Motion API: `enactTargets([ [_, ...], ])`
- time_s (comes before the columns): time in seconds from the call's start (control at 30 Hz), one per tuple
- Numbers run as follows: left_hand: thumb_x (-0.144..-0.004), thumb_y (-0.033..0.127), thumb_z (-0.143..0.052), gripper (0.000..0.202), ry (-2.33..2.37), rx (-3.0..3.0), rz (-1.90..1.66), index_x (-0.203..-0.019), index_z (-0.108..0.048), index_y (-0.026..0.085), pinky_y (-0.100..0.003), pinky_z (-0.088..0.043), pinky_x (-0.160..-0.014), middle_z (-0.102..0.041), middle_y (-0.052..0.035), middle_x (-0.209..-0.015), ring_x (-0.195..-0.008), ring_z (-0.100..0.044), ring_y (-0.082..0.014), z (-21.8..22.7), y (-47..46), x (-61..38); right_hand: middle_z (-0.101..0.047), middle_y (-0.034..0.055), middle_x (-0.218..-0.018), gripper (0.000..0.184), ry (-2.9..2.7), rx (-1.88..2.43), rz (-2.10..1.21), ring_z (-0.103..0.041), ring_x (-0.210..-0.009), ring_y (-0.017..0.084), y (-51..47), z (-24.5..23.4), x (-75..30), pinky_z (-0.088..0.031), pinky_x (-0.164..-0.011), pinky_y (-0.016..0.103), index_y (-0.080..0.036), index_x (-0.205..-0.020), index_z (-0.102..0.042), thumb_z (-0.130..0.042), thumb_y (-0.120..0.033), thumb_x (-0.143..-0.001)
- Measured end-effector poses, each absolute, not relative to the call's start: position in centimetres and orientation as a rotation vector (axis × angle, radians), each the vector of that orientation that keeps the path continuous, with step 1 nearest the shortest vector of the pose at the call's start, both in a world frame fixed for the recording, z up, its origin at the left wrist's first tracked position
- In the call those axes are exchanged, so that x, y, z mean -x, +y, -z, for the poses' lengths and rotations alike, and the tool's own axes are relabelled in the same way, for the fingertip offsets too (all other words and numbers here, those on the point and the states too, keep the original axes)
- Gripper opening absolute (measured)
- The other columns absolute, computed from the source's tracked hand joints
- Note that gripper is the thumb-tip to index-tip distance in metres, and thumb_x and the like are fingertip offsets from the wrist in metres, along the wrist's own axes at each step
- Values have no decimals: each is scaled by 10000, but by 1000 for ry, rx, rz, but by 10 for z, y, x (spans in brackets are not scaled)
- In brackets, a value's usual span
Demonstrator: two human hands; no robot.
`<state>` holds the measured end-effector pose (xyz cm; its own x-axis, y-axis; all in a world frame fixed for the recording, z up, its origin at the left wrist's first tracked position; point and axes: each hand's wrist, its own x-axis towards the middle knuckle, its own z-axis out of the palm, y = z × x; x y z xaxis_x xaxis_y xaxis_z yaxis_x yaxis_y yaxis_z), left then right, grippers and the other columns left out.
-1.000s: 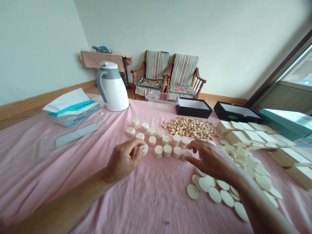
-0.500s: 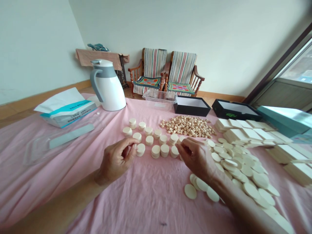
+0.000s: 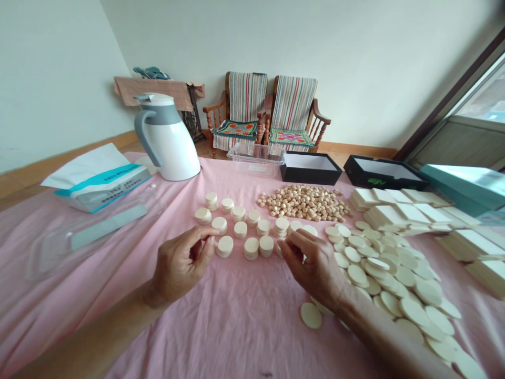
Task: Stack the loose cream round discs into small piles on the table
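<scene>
"Hands?"

"Apart, fingers curled, any grip hidden. Left hand (image 3: 181, 266) just beside a short stack of round cream discs (image 3: 225, 246) at its two o'clock; right hand (image 3: 311, 264) at a second cream disc stack (image 3: 278, 250), its ten (same stacks as a moment ago)."

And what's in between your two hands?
In the head view, short stacks of cream discs stand on the pink cloth between your left hand and right hand.

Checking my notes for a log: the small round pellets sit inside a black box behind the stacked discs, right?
No: the head view shows the small round pellets heaped directly on the pink tablecloth, not inside a black box; that black box stands just beyond them. They are behind the stacked discs.
</scene>
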<state>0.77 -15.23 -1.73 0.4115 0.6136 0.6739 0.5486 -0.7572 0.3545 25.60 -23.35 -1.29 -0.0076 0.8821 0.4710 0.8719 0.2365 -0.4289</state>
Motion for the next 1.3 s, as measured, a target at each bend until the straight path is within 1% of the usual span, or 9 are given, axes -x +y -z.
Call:
enactTargets([
  [0.17,-852,230,-523,138,1080,-2593,-1281,-938,-620,182,-193,-413,-516,-660,15,-674,-509,-553,-84,17,-151,-7,-411,-23,-583,320,-1854,1575,12,-353,-534,92,-232,14,-254,-253,-536,245,-196,-588,-347,-465,-220,-885],
  [0.33,-841,245,-541,123,1101,-2644,-1342,-916,-627,200,-191,-390,-491,-627,40,-620,-436,-489,-64,18,-150,-9,-463,-11,-616,289,-1878,1552,47,-377,-543,92,-232,15,-254,-274,-542,241,-189,-604,-412,-466,-213,-888],
  [0.6,-840,244,-552,142,1156,-2699,-1429,-963,-620,220,-186,-410,-571,-657,51,-735,-545,-539,-72,20,-147,-8,-496,-1,-632,295,-1924,1493,129,-410,-560,98,-231,17,-256,-290,-558,246,-187,-611,-456,-442,-238,-901],
  [0.7,-842,275,-547,172,1266,-2683,-1465,-997,-615,247,-184,-409,-599,-645,78,-734,-567,-533,-72,22,-145,-6,-494,-4,-637,287,-1943,1476,131,-411,-560,98,-229,19,-259,-283,-553,245,-188,-626,-462,-437,-256,-904],
  [0.8,-837,243,-564,169,1243,-2731,-1488,-995,-623,230,-191,-419,-610,-652,73,-748,-578,-547,-74,24,-142,-5,-484,-10,-634,280,-1953,1438,109,-407,-556,94,-230,18,-262,-272,-544,242,-189,-626,-452,-441,-257,-897],
  [1.0,-841,146,-569,170,929,-3062,-1345,-1008,-592,170,-199,-437,-608,-688,40,-815,-555,-556,-65,10,-150,-17,-463,-26,-604,318,-1825,1293,-36,-411,-548,75,-234,-7,-272,-299,-545,212,-182,-591,-439,-465,-290,-889],
  [1.1,-846,157,-546,146,702,-3129,-1187,-981,-599,171,-205,-460,-616,-694,30,-821,-589,-592,-86,-2,-164,-36,-428,-39,-534,392,-1623,1263,-138,-384,-498,66,-232,-32,-290,-286,-495,207,-177,-558,-449,-473,-387,-888],
  [1.23,-874,172,-483,157,580,-3069,-969,-962,-613,169,-224,-503,-649,-686,-19,-838,-685,-634,-120,-8,-191,-69,-520,-19,-538,408,-1416,1263,-445,-465,-459,77,-231,-62,-328,-339,-446,201,-150,-663,-569,-471,-489,-868],
  [1.3,-892,195,-467,204,589,-3002,-799,-1041,-602,165,-244,-525,-694,-680,-44,-901,-750,-641,-137,-5,-207,-84,-545,-7,-554,402,-1402,1336,-434,-479,-464,80,-238,-67,-345,-362,-449,205,-143,-662,-581,-500,-489,-850],
])
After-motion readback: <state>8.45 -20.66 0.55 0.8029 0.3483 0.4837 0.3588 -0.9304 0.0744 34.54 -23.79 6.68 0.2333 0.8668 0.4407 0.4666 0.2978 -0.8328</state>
